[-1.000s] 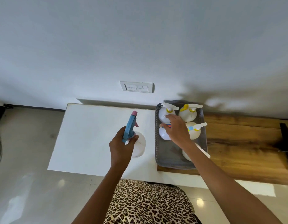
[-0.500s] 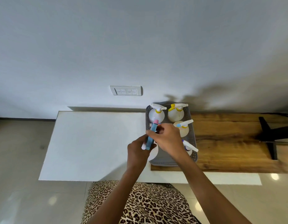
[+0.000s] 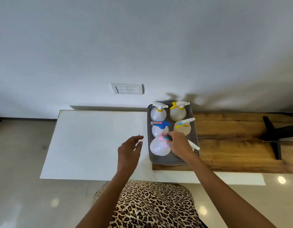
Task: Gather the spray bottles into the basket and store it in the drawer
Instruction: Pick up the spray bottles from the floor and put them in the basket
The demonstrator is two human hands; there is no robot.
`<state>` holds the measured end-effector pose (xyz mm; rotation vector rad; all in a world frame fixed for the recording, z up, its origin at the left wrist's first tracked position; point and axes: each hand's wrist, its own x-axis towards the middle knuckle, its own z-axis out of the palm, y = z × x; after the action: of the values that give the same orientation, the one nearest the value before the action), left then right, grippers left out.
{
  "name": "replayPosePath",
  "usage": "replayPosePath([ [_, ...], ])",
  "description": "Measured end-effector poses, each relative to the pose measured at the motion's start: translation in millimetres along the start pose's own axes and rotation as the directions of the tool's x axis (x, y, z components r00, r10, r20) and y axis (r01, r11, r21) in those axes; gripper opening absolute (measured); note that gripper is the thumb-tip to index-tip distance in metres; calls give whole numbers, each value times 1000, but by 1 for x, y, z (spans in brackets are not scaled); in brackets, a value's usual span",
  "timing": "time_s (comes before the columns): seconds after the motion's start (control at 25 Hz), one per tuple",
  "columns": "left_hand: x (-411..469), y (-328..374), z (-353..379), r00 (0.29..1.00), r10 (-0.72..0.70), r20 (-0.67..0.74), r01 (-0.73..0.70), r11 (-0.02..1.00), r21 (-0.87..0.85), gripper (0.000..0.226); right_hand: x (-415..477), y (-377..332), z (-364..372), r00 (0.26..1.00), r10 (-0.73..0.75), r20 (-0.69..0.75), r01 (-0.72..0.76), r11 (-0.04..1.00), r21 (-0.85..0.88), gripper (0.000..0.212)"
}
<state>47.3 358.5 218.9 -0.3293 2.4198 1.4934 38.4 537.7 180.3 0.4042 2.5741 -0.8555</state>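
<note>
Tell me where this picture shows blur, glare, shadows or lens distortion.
Head view: the sprayer gripped by the right hand looks smeared. Soft shadows of the bottles fall on the wall behind the basket. Bright glare spots lie on the glossy floor. The wide lens bows the edges of the table, and the near right corner of the board is blurred.

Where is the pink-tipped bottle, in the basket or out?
In. The pink-tipped bottle sits inside the grey basket, at its near left corner, the right hand gripping its sprayer.
</note>
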Motion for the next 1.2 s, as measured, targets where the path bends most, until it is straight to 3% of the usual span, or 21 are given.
replayPosePath([
  [0.16,-2,-6,-10,998,-38,-46,39,999,18,18,5,7,24,988,-113,101,134,963,-234,29],
  [0.28,-3,-8,-12,996,-66,-67,67,998,8,19,5,7,32,983,-119,137,158,933,-324,27],
  [0.76,5,-2,0,995,-67,-67,70,997,30,19,0,6,51,971,-189,149,233,892,-387,37],
  [0.88,13,4,4,997,-44,-58,47,998,43,19,-1,11,54,973,-219,79,232,921,-313,45],
  [1.0,22,9,6,999,-5,-52,8,998,58,20,-6,15,53,983,-175,-52,168,978,-123,52],
  [1.12,38,15,7,999,32,-23,-29,995,94,20,-17,9,51,978,23,-207,10,987,157,43],
  [1.2,55,20,10,998,56,6,-57,993,107,19,-23,8,52,943,210,-259,-106,925,364,37],
])
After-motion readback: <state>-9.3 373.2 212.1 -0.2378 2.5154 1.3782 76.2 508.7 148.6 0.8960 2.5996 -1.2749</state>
